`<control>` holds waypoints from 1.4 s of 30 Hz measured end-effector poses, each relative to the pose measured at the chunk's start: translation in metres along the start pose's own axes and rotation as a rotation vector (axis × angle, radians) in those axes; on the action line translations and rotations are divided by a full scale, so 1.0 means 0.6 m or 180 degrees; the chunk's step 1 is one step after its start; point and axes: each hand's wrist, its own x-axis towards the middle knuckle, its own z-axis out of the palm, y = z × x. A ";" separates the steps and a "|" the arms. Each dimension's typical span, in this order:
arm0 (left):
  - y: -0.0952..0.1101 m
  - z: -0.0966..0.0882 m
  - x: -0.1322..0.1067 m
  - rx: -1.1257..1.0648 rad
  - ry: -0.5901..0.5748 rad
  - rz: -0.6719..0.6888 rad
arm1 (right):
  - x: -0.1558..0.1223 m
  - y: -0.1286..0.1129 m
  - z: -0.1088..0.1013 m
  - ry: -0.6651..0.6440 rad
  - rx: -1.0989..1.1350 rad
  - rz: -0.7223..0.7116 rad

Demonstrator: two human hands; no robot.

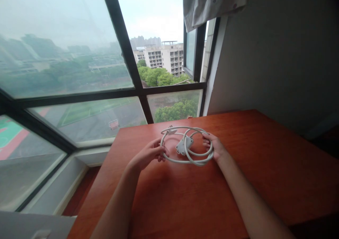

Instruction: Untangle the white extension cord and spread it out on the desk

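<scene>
A white power cable point(173, 160) is looped into a loose coil between my two hands, over the reddish-brown table point(169, 203). My left hand point(153, 151) pinches the coil at its left side, thumb and fingers closed on the cable. On the right side, my right hand point(214, 146) has its fingers wrapped round the loops. Inside the coil sits a pale grey-white box-shaped piece point(184, 145), its exact kind unclear. A plug-like end point(169, 130) shows at the coil's upper left. Whether the lower loops touch the tabletop, I cannot tell.
Dark-framed windows point(139, 87) rise behind the table's far edge, with one sash point(195, 51) swung outward. A light curtain point(209, 4) hangs at the upper right, beside a grey wall point(275, 55). Left of the table is a low white ledge point(60, 182).
</scene>
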 end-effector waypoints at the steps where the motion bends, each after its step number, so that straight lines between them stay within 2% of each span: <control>1: -0.001 -0.003 -0.002 0.0048 -0.0062 -0.0024 | 0.004 0.001 -0.003 0.0046 0.0014 -0.0024; 6: -0.001 -0.020 -0.015 0.0361 -0.0505 -0.0032 | 0.015 0.008 -0.015 0.0308 0.0013 -0.0088; 10: 0.000 -0.030 -0.019 0.0448 -0.0750 0.0017 | 0.014 0.012 -0.015 0.0337 0.0022 -0.0169; 17: -0.016 -0.007 -0.005 0.0509 -0.0894 -0.0207 | 0.016 0.015 -0.017 0.0385 0.0069 -0.0221; 20: -0.011 -0.002 -0.006 0.0539 -0.0911 -0.0144 | 0.018 0.016 -0.020 0.0377 0.0008 -0.0200; 25: 0.000 -0.007 -0.011 0.0144 -0.0405 0.0334 | 0.013 0.020 -0.012 0.0420 -0.0299 -0.0192; 28: -0.002 -0.009 -0.011 -0.0300 -0.0053 0.0742 | 0.008 0.025 -0.003 0.0444 -0.0890 -0.0299; 30: -0.002 -0.010 -0.011 -0.0488 0.0130 0.0882 | 0.005 0.027 0.000 0.0383 -0.1658 -0.0568; 34: 0.004 -0.013 -0.012 -0.0691 0.0453 0.0968 | -0.003 0.018 0.002 0.0324 -0.3341 -0.1396; 35: 0.007 -0.014 -0.012 -0.0739 0.0544 0.0989 | -0.006 0.013 0.005 0.0361 -0.3490 -0.1587; 37: 0.011 -0.013 -0.010 -0.0838 0.0735 0.1038 | -0.017 0.002 0.015 0.0318 -0.3306 -0.1753; 39: 0.012 -0.012 -0.006 -0.0919 0.0893 0.1085 | -0.033 -0.004 0.033 -0.0123 -0.2730 -0.1450; 42: 0.006 -0.009 0.003 -0.0932 0.1023 0.1102 | -0.059 0.002 0.067 -0.1283 -0.2095 -0.0610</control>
